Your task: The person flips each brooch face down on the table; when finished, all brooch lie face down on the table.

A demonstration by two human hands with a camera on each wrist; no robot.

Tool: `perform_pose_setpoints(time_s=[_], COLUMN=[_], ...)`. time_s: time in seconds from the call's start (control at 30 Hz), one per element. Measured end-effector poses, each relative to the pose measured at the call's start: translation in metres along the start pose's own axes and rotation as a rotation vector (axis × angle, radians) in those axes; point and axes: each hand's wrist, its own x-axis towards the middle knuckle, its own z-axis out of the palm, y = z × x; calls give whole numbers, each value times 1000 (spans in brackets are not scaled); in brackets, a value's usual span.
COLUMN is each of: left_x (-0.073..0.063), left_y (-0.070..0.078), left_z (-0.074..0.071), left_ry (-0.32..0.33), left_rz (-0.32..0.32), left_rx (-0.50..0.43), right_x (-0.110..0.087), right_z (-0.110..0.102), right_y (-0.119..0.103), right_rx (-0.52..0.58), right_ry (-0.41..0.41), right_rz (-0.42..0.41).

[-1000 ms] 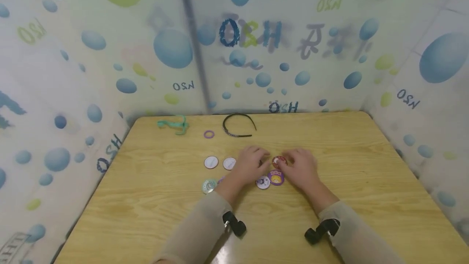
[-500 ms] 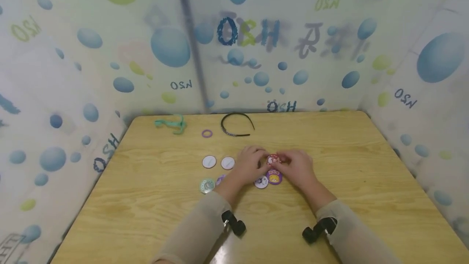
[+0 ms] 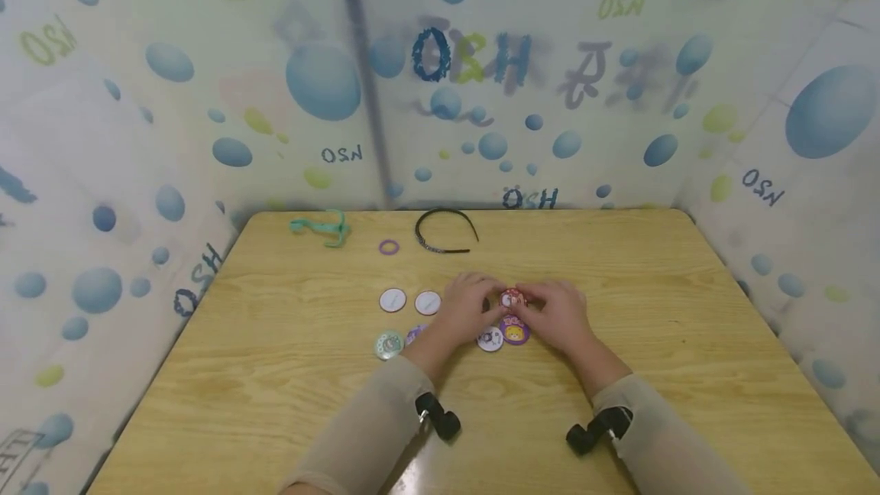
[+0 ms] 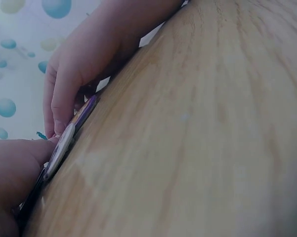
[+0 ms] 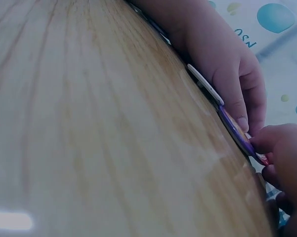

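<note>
Head view shows the red badge (image 3: 510, 299) face-on, right hand (image 3: 555, 315) pinching it beyond purple badge (image 3: 516, 333), left hand (image 3: 470, 308) at its left, grip unclear; right wrist view gets only a sliver; tabletop (image 3: 660, 312) stretches wide rightward to its edge.

Your left forearm (image 3: 429, 354) hides part of a purple button badge (image 3: 415, 334) in the head view, where your right hand (image 3: 557, 317) partly covers the red badge (image 3: 509, 299). Marks on the white discs (image 3: 393, 300) are too small to read. The left wrist view's edge crops your left hand (image 4: 14, 170).
</note>
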Motion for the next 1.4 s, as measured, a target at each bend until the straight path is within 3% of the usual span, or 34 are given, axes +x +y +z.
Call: perform_pose_setpoints(time_s=[0.57,0.87,1.07,1.4], left_x=[-1,-1,-2,-1], left_y=[2,1,1,1], left_z=[-1,-1,-1,-2], left_ry=[45,61,69,70], left_rz=[-27,-19,-18,-32], left_rx=[-90,-106,-120,-147], right_x=[-1,-1,0,1], right_z=[0,-2,-4,-3], right_y=[-1,-2,-1,-1], right_rx=[94,73,57,105], right_ry=[74,28,6,-3], right_rz=[-6,25,-1,20])
